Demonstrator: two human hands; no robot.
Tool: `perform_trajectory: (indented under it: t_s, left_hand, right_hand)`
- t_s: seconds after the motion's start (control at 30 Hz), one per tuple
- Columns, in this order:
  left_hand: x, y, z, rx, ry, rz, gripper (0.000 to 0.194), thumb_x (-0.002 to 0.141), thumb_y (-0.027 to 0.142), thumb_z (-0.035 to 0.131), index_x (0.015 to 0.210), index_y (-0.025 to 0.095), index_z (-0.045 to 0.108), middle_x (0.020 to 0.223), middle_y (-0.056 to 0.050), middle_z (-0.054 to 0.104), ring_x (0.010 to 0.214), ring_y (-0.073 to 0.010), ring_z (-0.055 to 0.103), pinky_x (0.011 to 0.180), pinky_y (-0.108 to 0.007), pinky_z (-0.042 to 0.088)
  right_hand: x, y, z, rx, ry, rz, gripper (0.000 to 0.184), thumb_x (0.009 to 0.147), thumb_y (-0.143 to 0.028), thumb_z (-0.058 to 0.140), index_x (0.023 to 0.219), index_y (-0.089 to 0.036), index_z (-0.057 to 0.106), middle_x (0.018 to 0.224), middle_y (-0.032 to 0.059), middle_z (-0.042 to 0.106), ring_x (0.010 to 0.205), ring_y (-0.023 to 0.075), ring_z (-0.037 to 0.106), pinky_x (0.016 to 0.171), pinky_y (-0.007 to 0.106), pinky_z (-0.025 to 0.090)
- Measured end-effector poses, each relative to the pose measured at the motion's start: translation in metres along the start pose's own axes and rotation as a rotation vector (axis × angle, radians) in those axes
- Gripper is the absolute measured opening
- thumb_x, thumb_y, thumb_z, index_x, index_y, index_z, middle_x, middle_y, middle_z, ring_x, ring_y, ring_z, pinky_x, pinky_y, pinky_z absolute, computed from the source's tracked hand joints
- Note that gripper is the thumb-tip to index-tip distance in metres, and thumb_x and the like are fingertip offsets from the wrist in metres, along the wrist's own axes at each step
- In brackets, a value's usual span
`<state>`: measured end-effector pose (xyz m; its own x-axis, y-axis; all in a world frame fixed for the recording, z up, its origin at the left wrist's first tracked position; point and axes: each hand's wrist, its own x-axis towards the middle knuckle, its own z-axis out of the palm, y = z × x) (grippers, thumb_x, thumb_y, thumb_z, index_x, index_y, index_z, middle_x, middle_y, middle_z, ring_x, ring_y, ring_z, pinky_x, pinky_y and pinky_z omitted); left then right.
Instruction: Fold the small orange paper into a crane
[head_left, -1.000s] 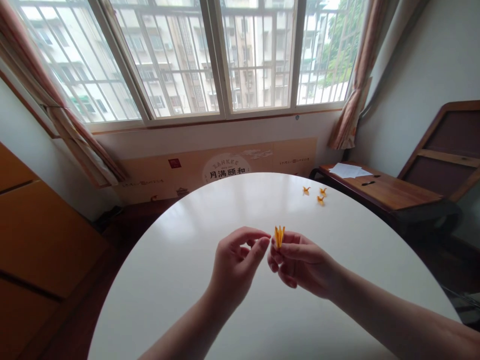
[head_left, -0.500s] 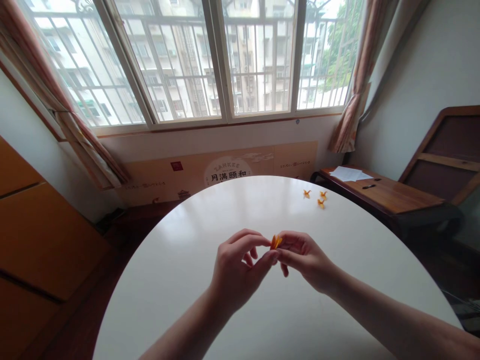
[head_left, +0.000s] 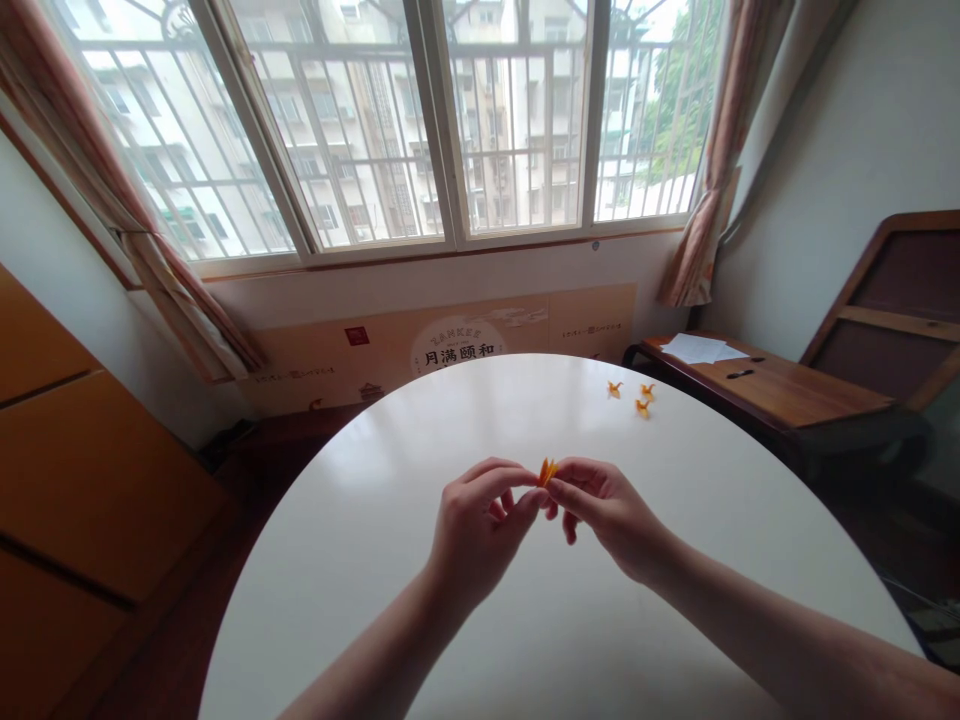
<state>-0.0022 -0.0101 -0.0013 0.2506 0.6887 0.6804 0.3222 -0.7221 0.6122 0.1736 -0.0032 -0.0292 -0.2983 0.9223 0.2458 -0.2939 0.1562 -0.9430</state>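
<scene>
Orange paper (head_left: 547,472) is pinched by your left hand (head_left: 484,520) and right hand (head_left: 619,515); tabletop (head_left: 525,415) stretches between them and 3 folded birds (head_left: 643,408) near its far-right edge.

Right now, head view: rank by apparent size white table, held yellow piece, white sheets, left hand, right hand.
1. White table
2. Left hand and right hand: about alike, not ranked
3. White sheets
4. Held yellow piece, partly hidden

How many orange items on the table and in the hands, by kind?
Birds on the table: 3
Folded piece at the fingertips of the left hand and right hand: 1
Total: 4
</scene>
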Motion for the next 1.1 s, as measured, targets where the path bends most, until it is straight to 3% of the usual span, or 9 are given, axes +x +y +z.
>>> perform_trajectory:
  t_s: [0.13,0.37,0.57,0.87,1.1]
  left_hand:
    - [0.0,-0.001,0.001,-0.023,-0.02,0.013,0.011,0.088,0.019,0.066,0.092,0.018,0.076,0.089,-0.007,0.073,0.06,-0.0096,0.061,0.048,-0.018,0.049]
    - [0.002,-0.003,0.003,-0.07,0.006,-0.041,0.007,0.084,0.017,0.071,0.082,0.018,0.077,0.082,-0.006,0.073,0.06,-0.0105,0.063,0.047,-0.017,0.047]
    - [0.003,-0.003,0.003,-0.114,0.017,-0.077,0.006,0.082,0.018,0.073,0.076,0.017,0.076,0.084,-0.007,0.074,0.063,-0.0123,0.066,0.045,-0.017,0.047]
    - [0.003,0.005,-0.004,0.114,0.083,0.164,0.008,0.085,0.012,0.071,0.085,0.02,0.075,0.092,-0.005,0.075,0.074,-0.0134,0.071,0.051,-0.017,0.054]
    - [0.003,0.007,-0.008,0.258,0.062,0.301,0.017,0.086,0.009,0.069,0.094,0.022,0.074,0.097,-0.005,0.078,0.082,-0.0177,0.072,0.073,-0.03,0.059]
  right_hand:
    - [0.0,-0.002,0.001,0.073,0.023,0.074,0.031,0.081,-0.044,0.078,0.085,-0.014,0.071,0.075,0.0045,0.063,0.069,0.0131,0.058,0.046,0.016,0.046]
    - [0.0,-0.003,0.004,0.144,0.094,0.082,0.033,0.073,-0.04,0.085,0.081,-0.017,0.063,0.071,-0.0001,0.059,0.064,0.0123,0.057,0.041,0.015,0.044]
    - [0.001,-0.003,0.0,0.106,0.082,0.065,0.029,0.073,-0.04,0.085,0.086,-0.016,0.072,0.073,0.003,0.062,0.065,0.0131,0.059,0.043,0.016,0.046]
    - [-0.004,-0.003,0.003,0.138,0.015,0.042,0.028,0.076,-0.036,0.083,0.097,-0.019,0.077,0.086,0.008,0.069,0.074,0.0173,0.064,0.046,0.019,0.049]
    - [-0.005,0.003,0.004,0.154,0.016,0.076,0.028,0.076,-0.035,0.084,0.1,-0.022,0.078,0.085,0.0072,0.07,0.076,0.0184,0.066,0.046,0.018,0.048]
